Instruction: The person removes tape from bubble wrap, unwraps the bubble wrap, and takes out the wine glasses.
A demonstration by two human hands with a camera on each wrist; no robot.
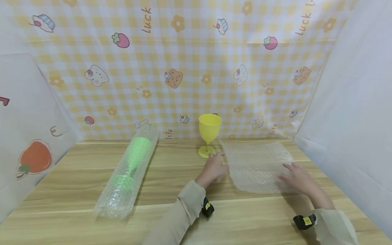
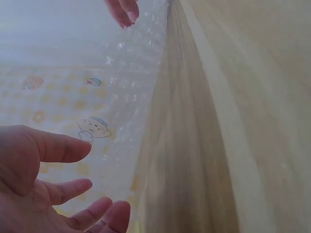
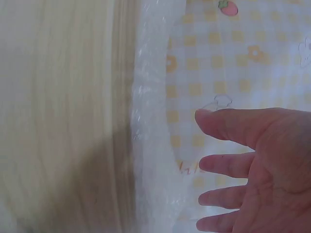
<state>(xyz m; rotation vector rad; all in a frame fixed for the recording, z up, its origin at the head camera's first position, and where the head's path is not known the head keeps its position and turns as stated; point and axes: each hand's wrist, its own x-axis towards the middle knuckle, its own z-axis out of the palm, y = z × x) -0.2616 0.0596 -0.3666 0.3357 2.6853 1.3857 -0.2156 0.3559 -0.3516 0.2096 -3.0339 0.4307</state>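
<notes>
A sheet of clear bubble wrap [image 1: 257, 170] lies on the right part of the wooden table between my two hands. My left hand [image 1: 214, 169] is at its left edge, with fingers parted and nothing held; the left wrist view shows the thumb and fingers [image 2: 53, 189] spread beside the wrap [image 2: 131, 87]. At the sheet's right side is my right hand [image 1: 297, 180], thumb and fingers apart, and its palm [image 3: 277, 174] looks bare in the right wrist view. A yellow plastic goblet [image 1: 210, 127] stands upright just beyond my left hand.
On the left of the table [image 1: 171, 190] lies a bright green goblet [image 1: 137, 153] rolled in bubble wrap [image 1: 114, 204]. A yellow checked cloth [image 1: 202, 51] hangs behind the table. White cloths [image 1: 352, 102] border both sides.
</notes>
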